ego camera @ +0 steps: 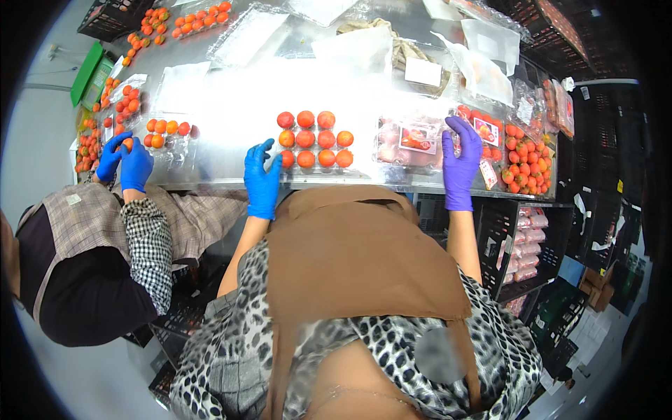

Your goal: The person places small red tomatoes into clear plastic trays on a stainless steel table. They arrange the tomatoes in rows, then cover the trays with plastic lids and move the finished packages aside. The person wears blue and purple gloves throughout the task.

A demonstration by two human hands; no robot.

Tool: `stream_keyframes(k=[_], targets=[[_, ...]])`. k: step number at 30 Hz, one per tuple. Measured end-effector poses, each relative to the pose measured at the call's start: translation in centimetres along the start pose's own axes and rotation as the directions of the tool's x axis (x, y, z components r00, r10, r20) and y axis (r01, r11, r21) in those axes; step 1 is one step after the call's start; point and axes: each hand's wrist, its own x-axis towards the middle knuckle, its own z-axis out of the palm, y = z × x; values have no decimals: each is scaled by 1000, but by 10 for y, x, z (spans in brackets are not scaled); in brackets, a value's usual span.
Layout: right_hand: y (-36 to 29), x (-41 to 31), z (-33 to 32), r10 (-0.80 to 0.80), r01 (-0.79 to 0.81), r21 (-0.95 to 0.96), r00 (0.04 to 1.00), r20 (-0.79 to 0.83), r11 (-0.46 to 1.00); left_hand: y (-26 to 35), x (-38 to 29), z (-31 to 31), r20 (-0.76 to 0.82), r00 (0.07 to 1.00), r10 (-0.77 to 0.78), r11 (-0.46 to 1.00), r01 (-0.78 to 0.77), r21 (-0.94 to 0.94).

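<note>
In front of me several red and orange tomatoes [305, 139] lie in rows in what looks like a clear plastic tray. My left hand [262, 181], in a blue glove, is at the left side of these rows, its thumb close to the nearest left tomato. The fingers are apart and curled, with nothing seen in them. To the right lies a clear pack with a picture label [418, 140]. My right hand [462, 163], in a purple glove, hovers between that pack and another labelled tomato pack [486, 131]. Its fingers are bent and apart, holding nothing visible.
Loose tomatoes [526, 163] fill the table's right end, above a black crate [517, 247] of packs. White sheets [254, 39] and a cloth [409, 50] lie at the back. On the left, a co-worker's blue-gloved hands [135, 165] hold a tomato beside a part-filled tray [173, 152].
</note>
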Motion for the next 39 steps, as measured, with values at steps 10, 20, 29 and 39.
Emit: stream_keyframes(k=[10, 20, 29, 39], targets=[[57, 5, 6, -190, 244, -124, 922, 338, 962, 24, 59, 53, -174, 978, -115, 969, 72, -238], [62, 65, 54, -354, 408, -140, 886, 298, 902, 36, 135, 148, -23, 986, -167, 983, 165, -83], [77, 167, 31, -379, 378, -220, 924, 37, 899, 1, 149, 92, -185, 982, -46, 998, 54, 40], [-39, 106, 139, -643, 714, 75, 573, 508, 696, -71, 111, 62, -183, 784, -593, 801, 597, -38]])
